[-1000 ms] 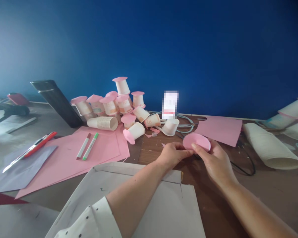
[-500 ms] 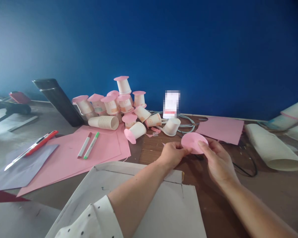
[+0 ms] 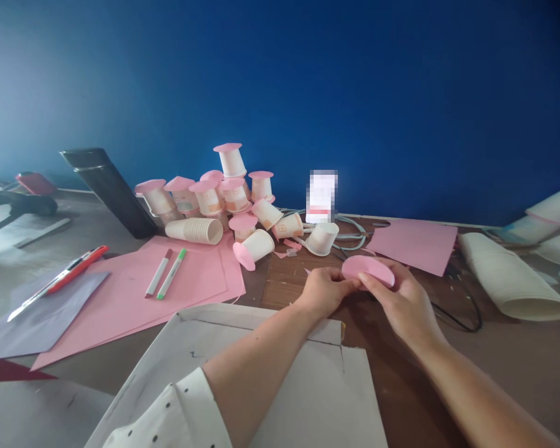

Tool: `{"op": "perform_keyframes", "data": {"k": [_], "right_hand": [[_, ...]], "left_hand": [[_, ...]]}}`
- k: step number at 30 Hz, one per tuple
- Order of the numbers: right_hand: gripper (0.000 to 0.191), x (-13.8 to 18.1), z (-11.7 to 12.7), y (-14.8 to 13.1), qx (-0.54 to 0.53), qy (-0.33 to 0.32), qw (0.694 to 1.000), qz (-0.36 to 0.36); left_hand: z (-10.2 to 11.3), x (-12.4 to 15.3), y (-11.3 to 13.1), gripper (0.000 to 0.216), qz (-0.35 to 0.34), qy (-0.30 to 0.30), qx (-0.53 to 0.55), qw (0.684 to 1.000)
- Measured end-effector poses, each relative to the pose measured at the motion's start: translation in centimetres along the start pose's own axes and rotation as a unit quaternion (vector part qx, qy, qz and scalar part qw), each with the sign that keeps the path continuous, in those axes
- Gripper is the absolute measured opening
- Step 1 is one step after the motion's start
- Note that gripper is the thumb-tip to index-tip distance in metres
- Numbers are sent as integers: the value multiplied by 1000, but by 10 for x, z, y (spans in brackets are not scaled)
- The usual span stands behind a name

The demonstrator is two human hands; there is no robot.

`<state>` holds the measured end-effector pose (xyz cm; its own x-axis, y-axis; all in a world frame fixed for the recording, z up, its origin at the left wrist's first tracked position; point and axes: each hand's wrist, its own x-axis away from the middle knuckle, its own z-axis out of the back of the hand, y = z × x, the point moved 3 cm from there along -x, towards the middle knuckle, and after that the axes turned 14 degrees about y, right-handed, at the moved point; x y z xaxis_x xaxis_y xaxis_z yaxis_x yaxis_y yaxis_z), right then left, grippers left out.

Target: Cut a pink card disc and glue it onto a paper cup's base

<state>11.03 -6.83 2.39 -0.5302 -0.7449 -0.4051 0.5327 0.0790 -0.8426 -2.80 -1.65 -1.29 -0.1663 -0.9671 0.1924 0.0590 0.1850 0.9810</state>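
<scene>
A pink paper disc (image 3: 364,268) is held up between my two hands over the brown tabletop. My left hand (image 3: 325,291) pinches its left edge between thumb and fingers. My right hand (image 3: 404,305) grips it from the right, thumb across the near edge and fingers behind, mostly hidden by the paper. The disc looks slightly bent. Just beyond it, a plain white paper cup (image 3: 322,239) stands upside down. To the left is a cluster of paper cups topped with pink discs, among them a tipped one (image 3: 259,246).
A stack of cups (image 3: 193,230) lies by pink sheets (image 3: 135,298) bearing two markers (image 3: 172,274). An orange box cutter (image 3: 74,270) rests at left near a black bottle (image 3: 107,190). Larger nested cups (image 3: 508,280) lie at right. White board (image 3: 280,398) is under my left arm.
My right thumb has slid left along the disc's near edge toward my left hand. The disc now tilts and bends more. My left hand has barely moved.
</scene>
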Motion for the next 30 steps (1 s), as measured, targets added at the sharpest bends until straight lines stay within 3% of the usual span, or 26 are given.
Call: {"op": "perform_keyframes", "data": {"k": [13, 21, 25, 30], "right_hand": [[32, -2, -1, 7, 9, 4, 1000, 0], [41, -3, 2, -1, -40, 27, 999, -23], [38, -2, 2, 0, -46, 16, 998, -44], [27, -2, 1, 3, -8, -5, 1000, -10]], "left_hand": [[2, 2, 5, 31, -26, -6, -37, 999], [2, 0, 4, 25, 7, 16, -1, 1000], [2, 2, 5, 25, 16, 18, 5, 1000], [2, 4, 6, 31, 22, 7, 45, 999]]}}
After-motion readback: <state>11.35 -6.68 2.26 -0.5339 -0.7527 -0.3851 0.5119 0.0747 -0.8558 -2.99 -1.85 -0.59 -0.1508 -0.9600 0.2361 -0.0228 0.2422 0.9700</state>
